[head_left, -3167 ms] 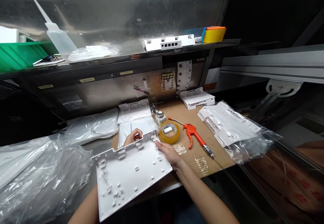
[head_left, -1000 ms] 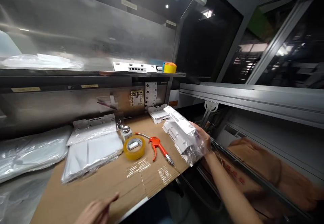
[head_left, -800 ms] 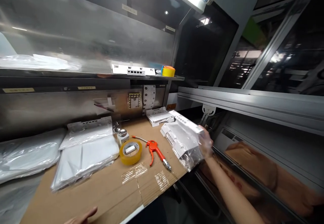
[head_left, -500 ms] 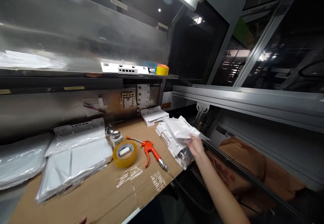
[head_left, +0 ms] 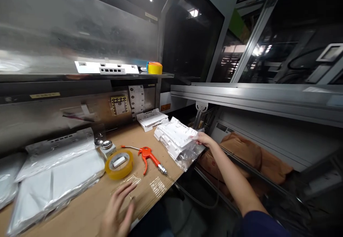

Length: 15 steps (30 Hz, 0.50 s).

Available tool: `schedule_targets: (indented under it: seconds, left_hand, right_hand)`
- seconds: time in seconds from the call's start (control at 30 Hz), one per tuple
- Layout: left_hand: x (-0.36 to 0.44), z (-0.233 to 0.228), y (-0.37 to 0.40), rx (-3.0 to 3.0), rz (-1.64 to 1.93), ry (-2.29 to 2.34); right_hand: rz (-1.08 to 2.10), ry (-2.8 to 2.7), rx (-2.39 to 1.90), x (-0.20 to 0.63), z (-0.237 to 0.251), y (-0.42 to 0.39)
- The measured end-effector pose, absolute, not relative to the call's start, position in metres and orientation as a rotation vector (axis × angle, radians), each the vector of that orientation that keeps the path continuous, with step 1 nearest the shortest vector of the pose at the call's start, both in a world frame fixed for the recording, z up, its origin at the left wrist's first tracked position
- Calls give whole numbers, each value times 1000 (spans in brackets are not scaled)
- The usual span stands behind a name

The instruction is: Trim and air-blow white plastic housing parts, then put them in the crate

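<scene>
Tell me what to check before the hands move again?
1. Right hand on the bagged white parts: ok, fingers at the bag's edge.
2. Firm grip on the bag: cannot tell.
3. Left hand free: ok, open and flat over the cardboard.
4. Stack fully on the bench: not ok, the bag overhangs the edge.
5. Air gun and tape apart from the stack: ok.

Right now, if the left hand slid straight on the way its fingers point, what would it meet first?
Probably the yellow tape roll: the left hand lies flat on the cardboard, fingers aimed up-table toward it. Depth is unclear.
</scene>
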<state>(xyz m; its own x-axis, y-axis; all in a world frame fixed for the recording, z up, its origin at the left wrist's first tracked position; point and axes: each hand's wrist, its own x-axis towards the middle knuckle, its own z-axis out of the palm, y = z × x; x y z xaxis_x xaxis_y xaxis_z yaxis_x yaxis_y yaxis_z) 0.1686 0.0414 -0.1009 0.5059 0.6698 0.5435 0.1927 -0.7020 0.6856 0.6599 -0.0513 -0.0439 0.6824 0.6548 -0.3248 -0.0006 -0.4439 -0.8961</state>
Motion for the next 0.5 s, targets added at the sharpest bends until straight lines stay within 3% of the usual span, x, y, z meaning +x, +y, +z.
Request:
schedule_targets:
  seconds: [0.13, 0.27, 0.5]
  left_hand:
    - [275, -73, 41, 2212, 843, 577]
    - [357, -77, 48, 2045, 652, 615]
    - [429, -104, 36, 1869, 701, 746]
  right_hand:
    - [810, -558, -1897, 686, -24, -63]
    - [793, -623, -1753, 700, -15, -69]
    - [877, -598, -1553, 661, -68, -35]
